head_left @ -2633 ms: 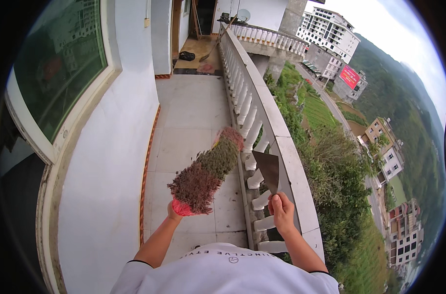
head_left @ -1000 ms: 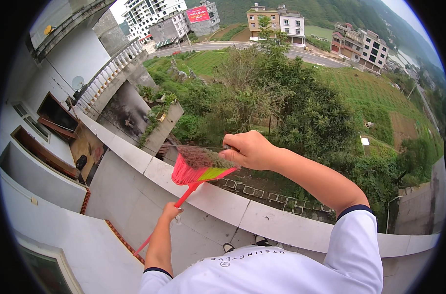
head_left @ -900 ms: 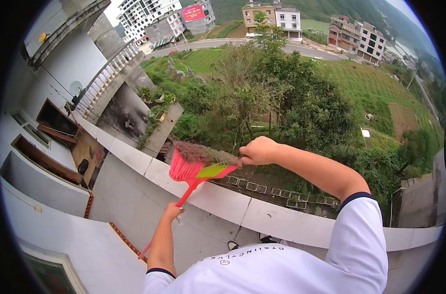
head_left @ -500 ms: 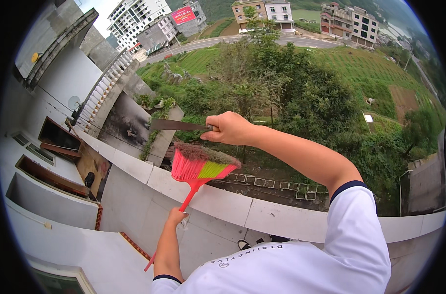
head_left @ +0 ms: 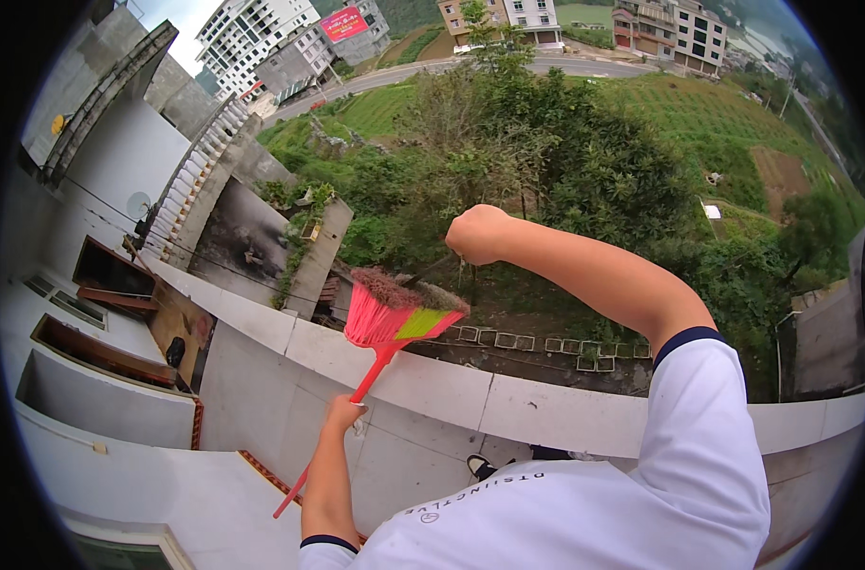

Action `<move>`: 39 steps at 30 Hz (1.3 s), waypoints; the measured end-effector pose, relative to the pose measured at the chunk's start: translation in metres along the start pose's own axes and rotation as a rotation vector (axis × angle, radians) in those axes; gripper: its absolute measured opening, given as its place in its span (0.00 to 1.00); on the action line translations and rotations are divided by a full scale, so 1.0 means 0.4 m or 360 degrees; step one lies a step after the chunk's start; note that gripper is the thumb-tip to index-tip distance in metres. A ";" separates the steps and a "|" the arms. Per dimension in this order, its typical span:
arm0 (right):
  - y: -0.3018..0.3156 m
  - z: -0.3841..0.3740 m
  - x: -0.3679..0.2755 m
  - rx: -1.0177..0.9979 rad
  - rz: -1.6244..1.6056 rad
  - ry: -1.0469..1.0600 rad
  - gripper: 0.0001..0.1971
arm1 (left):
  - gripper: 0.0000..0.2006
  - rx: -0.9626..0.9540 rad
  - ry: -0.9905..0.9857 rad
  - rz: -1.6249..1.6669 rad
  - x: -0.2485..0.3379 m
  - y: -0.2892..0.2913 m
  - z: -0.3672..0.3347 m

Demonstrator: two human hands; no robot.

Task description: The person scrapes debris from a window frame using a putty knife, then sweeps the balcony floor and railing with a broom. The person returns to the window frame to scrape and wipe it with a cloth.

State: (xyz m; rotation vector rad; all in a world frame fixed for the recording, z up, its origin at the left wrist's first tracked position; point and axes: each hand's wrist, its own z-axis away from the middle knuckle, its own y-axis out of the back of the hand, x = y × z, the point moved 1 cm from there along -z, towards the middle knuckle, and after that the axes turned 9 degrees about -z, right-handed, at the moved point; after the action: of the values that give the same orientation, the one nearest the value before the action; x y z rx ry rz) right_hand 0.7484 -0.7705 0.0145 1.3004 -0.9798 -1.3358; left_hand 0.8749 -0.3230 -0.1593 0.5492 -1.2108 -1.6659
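My left hand [head_left: 345,414] is wrapped round the red handle of a broom [head_left: 383,353]. The broom's head points up and away over the parapet, with pink and yellow-green bristles. Their tips are matted with grey-brown fluff. My right hand [head_left: 478,235] is a fist above and to the right of those tips, closed on a knife. Its flat metal blade showed plainly half a second ago. Now only a thin dark line of the knife [head_left: 431,270] shows, slanting from the fist toward the fluffy bristle tips. Whether it touches them I cannot tell.
A pale parapet [head_left: 442,385] runs across in front of me, with a drop beyond to trees [head_left: 584,180] and green plots. White walls and a doorway [head_left: 110,351] stand at left. A shoe [head_left: 480,466] shows on the tiled floor below.
My right hand has moved right and slightly down, and the knife has swung from pointing left to slanting down toward the bristles. The broom has shifted slightly right in the picture.
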 end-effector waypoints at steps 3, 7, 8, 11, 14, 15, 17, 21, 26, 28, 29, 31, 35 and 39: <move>0.045 0.055 -0.038 0.0276 -0.0381 -0.0002 0.06 | 0.11 -0.0058 0.0018 0.0224 0.011 -0.024 0.008; 0.144 0.085 -0.087 0.0608 -0.0726 0.0120 0.07 | 0.09 -0.0086 0.0057 0.0331 0.031 -0.016 0.032; 0.167 0.074 -0.109 0.0646 -0.0716 0.0187 0.07 | 0.09 -0.0092 0.0063 0.0313 0.025 -0.011 0.037; 0.192 0.018 -0.196 0.0918 -0.0790 0.0439 0.07 | 0.10 -0.0096 0.0057 0.0275 0.016 -0.005 0.036; 0.092 -0.033 -0.205 0.0900 -0.0686 0.0449 0.09 | 0.10 -0.0044 0.0069 0.0272 -0.009 -0.018 0.022; 0.005 -0.039 -0.155 0.0567 -0.0559 0.0226 0.07 | 0.10 -0.0024 0.0075 0.0267 -0.028 -0.037 0.013; -0.227 0.004 0.034 -0.0519 0.0006 -0.0073 0.07 | 0.11 0.0038 0.0020 0.0233 -0.055 -0.050 -0.011; -0.253 0.091 0.118 -0.0519 0.0004 -0.0533 0.08 | 0.11 -0.0043 0.0089 0.0293 -0.074 -0.096 -0.012; 0.043 -0.005 -0.113 0.0600 -0.0803 -0.0032 0.08 | 0.11 -0.0114 0.0148 0.0253 -0.033 -0.037 0.008; 0.070 0.004 -0.189 0.0725 -0.0855 0.0272 0.08 | 0.11 -0.0099 0.0160 0.0263 -0.044 -0.042 0.010; 0.016 0.002 -0.162 0.0503 -0.0721 0.0171 0.08 | 0.11 -0.0092 0.0169 0.0269 -0.050 -0.045 0.013; -0.173 0.019 -0.012 -0.0272 -0.0087 -0.0206 0.09 | 0.11 -0.0131 0.0150 0.0361 -0.042 -0.045 0.001; -0.284 0.112 0.160 -0.0551 0.0095 -0.0529 0.10 | 0.11 -0.0017 0.0102 0.0261 -0.036 -0.054 0.017; -0.096 0.040 -0.017 0.0323 -0.0558 -0.0221 0.08 | 0.11 -0.0095 0.0204 0.0300 -0.006 -0.023 0.012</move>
State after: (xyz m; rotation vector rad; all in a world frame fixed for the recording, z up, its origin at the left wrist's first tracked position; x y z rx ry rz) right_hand 0.7278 -0.7583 -0.0204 1.6050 -1.0360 -1.6432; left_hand 0.8680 -0.3185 -0.1658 0.4821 -1.0819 -1.4802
